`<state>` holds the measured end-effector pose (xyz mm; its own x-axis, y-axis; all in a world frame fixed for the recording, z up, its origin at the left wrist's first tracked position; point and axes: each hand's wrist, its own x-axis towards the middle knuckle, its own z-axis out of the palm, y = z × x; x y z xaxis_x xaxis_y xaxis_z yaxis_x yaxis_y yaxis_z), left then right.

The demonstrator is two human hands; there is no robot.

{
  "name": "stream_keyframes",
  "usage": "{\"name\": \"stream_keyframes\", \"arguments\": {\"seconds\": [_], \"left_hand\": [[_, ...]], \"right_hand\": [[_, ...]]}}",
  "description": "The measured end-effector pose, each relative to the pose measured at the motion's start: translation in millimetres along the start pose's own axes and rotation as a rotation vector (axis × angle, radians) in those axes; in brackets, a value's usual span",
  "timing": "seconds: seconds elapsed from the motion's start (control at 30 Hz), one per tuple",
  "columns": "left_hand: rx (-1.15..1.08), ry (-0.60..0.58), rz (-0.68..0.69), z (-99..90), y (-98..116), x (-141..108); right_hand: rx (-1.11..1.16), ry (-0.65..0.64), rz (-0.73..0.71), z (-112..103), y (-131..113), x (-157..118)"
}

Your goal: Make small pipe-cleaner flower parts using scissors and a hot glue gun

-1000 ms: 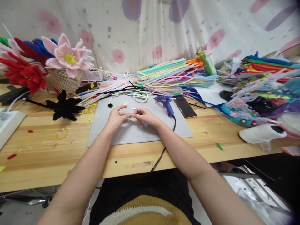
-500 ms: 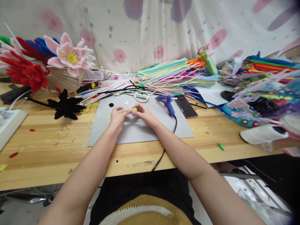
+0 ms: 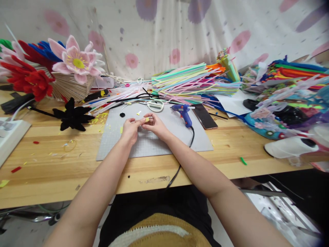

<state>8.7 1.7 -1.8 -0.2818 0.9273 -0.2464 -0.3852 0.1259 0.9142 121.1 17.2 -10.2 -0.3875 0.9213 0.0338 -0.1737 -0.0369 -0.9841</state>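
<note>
Over the grey mat [image 3: 151, 147], my left hand [image 3: 131, 129] and my right hand [image 3: 155, 126] meet at the fingertips. Both are closed on a small yellow piece [image 3: 147, 119], pinched between them. Another yellow piece [image 3: 121, 129] lies beside my left hand. Behind my hands are a small black disc [image 3: 122, 115] and scissors with pale handles [image 3: 155, 106]. A blue glue gun [image 3: 183, 114] rests on the mat to the right of my right hand.
A phone [image 3: 205, 116] lies at the mat's right edge. Colourful pipe cleaners [image 3: 190, 82] are heaped behind. On the left are a black flower [image 3: 70, 116], a pink flower [image 3: 77, 61] and a white power strip [image 3: 12, 135]. A white bottle-like object [image 3: 290, 147] lies right.
Both hands have shifted very slightly, still holding the yellow piece. The yellow piece on the mat beside my left hand shows more fully.
</note>
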Motion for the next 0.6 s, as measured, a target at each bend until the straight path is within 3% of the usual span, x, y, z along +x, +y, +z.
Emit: {"name": "stream_keyframes", "arguments": {"seconds": [0.6], "left_hand": [[0.073, -0.083, 0.09, -2.5, -1.1, -2.0]], "right_hand": [[0.03, 0.146, 0.013, -7.4, 1.1, -1.4]]}}
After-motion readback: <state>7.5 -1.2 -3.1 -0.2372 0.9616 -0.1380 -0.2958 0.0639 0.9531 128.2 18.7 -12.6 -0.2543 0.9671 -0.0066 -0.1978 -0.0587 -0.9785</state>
